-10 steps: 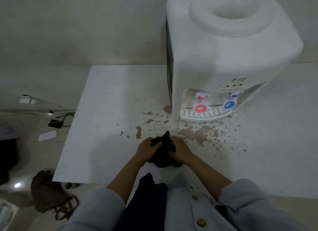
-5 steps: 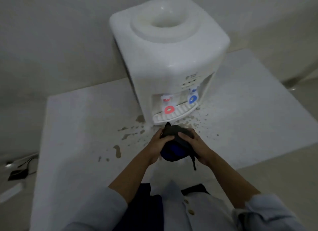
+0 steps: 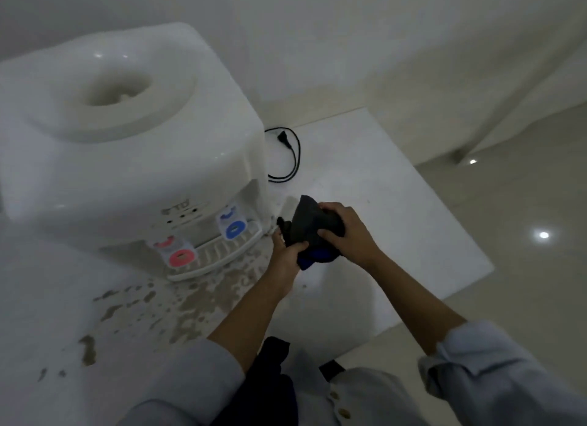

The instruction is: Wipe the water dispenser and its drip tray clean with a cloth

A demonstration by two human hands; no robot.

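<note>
While both my hands, left (image 3: 287, 254) and right (image 3: 344, 232), grip the bunched dark cloth (image 3: 313, 232) together just right of the drip tray (image 3: 216, 257), I read "TD" on the dispenser (image 3: 133, 146) standing on the stained surface (image 3: 397, 222).

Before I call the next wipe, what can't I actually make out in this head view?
- Water dispenser: left and rear sides run past the frame's left edge.
- Drip tray: motion blur hides how dirty its slots are.
- Cloth: bunched between left hand and right hand; fingers cover much of it, so wet or dry is unclear.
- Power cord: its start hides behind the dispenser.
- Table: near edge hidden by arms and shirt.
</note>
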